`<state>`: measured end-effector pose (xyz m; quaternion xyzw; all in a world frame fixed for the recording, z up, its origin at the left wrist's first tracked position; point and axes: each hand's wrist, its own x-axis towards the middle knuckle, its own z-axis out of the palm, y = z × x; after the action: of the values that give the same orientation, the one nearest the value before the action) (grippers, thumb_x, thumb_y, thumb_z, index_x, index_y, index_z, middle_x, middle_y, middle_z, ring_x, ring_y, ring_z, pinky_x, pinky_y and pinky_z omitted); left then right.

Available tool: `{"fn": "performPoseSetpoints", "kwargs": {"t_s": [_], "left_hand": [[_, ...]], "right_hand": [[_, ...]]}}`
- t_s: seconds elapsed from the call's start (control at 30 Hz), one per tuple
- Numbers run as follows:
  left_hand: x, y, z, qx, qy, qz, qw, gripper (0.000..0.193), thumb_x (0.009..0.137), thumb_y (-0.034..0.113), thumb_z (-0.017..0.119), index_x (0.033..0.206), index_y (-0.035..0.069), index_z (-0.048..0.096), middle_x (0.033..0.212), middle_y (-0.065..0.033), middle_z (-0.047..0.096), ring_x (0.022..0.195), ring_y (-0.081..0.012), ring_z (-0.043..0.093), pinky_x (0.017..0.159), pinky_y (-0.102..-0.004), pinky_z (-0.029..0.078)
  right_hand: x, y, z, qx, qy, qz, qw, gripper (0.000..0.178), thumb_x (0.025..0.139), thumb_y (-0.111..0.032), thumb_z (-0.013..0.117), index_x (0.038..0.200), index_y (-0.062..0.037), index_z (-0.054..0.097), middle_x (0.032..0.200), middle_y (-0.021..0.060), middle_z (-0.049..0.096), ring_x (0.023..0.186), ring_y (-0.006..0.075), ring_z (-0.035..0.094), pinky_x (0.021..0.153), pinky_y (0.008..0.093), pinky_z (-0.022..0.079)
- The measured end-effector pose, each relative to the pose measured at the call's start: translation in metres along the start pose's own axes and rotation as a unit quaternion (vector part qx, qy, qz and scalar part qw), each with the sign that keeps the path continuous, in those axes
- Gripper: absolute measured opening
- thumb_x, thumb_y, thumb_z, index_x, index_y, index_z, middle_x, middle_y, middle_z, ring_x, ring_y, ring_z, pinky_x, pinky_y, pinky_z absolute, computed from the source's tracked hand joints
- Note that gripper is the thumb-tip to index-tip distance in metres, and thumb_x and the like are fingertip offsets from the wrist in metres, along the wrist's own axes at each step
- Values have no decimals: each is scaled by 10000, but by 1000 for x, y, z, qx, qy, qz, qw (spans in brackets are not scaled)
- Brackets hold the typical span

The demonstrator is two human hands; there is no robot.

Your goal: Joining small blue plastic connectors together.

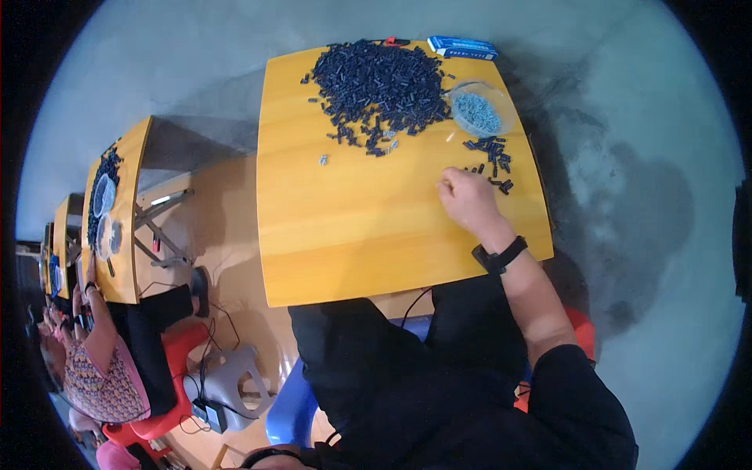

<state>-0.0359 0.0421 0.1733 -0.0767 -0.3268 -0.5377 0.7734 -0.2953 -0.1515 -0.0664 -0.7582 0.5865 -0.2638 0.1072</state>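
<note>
My right hand (pixel 468 199), with a dark watch on its wrist, is over the right part of the yellow table (pixel 352 235). Its fingers are curled closed, and whatever may be inside them is hidden. Just beyond and beside it lie several loose small black cylindrical pieces (pixel 493 151). A clear round bowl (pixel 505 110) of small light-blue pieces (pixel 476 114) stands farther back. Toward the table's far edge spreads a large heap of the same black pieces (pixel 380 82). My left hand does not show.
At the far edge are a blue and white box (pixel 462 48) and a small red and black object (pixel 395 41). A few tiny pale pieces (pixel 323 160) lie near the heap. Leftward, another person (pixel 102 360) sits by a similar table (pixel 125 235); a grey stool (pixel 235 380) and cables are between us.
</note>
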Motion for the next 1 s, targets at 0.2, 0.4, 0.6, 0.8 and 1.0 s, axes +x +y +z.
{"fn": "performPoseSetpoints", "kwargs": {"t_s": [0.2, 0.4, 0.6, 0.8, 1.0], "left_hand": [[-3, 19, -2, -1, 3, -91, 996, 236, 876, 68, 558, 674, 8, 665, 768, -99, 665, 704, -244, 638, 586, -332, 453], [3, 27, -8, -22, -8, -154, 988, 232, 857, 52, 581, 648, 1, 666, 740, -119, 655, 673, -260, 637, 557, -333, 468], [-1, 26, -21, 11, -81, -94, 992, 256, 879, 101, 569, 663, 20, 680, 742, -109, 647, 667, -249, 629, 557, -346, 465], [13, 17, -6, 52, 39, -105, 992, 173, 855, 72, 584, 715, 42, 681, 766, -103, 650, 706, -255, 625, 602, -327, 444], [24, 12, -28, 41, -110, -108, 987, 181, 854, 81, 587, 705, 28, 674, 765, -125, 647, 687, -272, 626, 587, -353, 481]], "right_hand": [[21, -11, 12, 36, -46, -14, 998, 86, 819, -101, 583, 788, -21, 581, 728, 161, 605, 692, 367, 595, 622, 440, 463], [51, -27, 30, 73, -66, -51, 994, 130, 844, -141, 526, 799, -23, 557, 766, 185, 602, 765, 394, 593, 682, 492, 466], [79, -43, 41, 74, -81, -57, 992, 150, 850, -162, 580, 933, -39, 600, 773, 182, 637, 744, 371, 616, 646, 460, 464], [87, -43, 52, 36, -93, -29, 995, 140, 815, -183, 584, 855, -52, 608, 789, 173, 650, 758, 385, 631, 667, 495, 492], [85, -44, 54, 23, -125, -40, 991, 124, 804, -175, 595, 823, -55, 621, 778, 166, 651, 774, 373, 634, 673, 487, 494]]}}
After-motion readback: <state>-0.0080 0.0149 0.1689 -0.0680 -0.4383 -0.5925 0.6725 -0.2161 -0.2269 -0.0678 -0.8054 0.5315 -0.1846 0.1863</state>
